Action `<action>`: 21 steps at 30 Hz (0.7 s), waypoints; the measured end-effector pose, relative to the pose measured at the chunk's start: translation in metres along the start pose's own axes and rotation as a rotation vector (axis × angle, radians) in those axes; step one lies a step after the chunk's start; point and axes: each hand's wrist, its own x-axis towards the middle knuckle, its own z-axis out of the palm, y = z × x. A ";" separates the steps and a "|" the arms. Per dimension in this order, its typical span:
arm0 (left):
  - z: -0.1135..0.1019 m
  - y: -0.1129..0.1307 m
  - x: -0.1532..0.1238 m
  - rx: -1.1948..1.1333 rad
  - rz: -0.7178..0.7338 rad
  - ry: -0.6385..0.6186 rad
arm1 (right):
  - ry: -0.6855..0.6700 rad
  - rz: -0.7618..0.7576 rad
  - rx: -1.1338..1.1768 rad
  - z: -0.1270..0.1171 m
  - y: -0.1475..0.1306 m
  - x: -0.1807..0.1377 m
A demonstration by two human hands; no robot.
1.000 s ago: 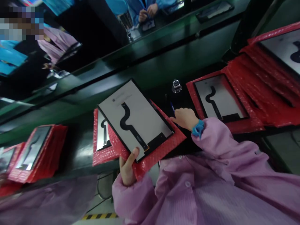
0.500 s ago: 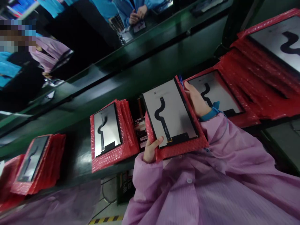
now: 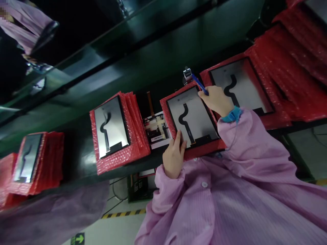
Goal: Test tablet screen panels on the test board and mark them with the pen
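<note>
A grey display panel (image 3: 194,114) with a black curved ribbon cable lies on a red bubble-wrap sheet (image 3: 204,151) on the dark bench in front of me. My left hand (image 3: 174,157) rests on the panel's near left corner, thumb and fingers pressed on it. My right hand (image 3: 216,100) is closed round a blue pen (image 3: 199,84), its tip at the panel's far right corner. Both sleeves are pink, and a blue strap circles the right wrist.
A stack of red sheets with another panel (image 3: 111,126) lies to the left, more (image 3: 27,161) at the far left. A further panel (image 3: 240,87) and red stacks (image 3: 293,61) sit right. A taped part (image 3: 156,128) and a metal counter (image 3: 187,74) lie between.
The panel on its red sheet went from held up at the left to lying flat on the bench. My right hand now holds a pen at its far corner. The view tilted down.
</note>
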 end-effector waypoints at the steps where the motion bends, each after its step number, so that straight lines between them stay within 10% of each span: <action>1: 0.001 -0.001 0.000 0.017 0.007 -0.005 | 0.051 -0.050 -0.064 -0.004 0.000 -0.004; 8: -0.012 0.008 -0.011 -0.267 0.191 0.327 | 0.110 -0.272 0.409 -0.021 -0.002 -0.100; 12: -0.014 0.032 -0.023 -0.511 0.483 0.142 | -0.194 -0.257 0.543 0.002 -0.006 -0.158; 21: -0.027 0.031 -0.037 -0.615 0.565 -0.199 | -0.169 -0.167 0.639 0.027 0.004 -0.197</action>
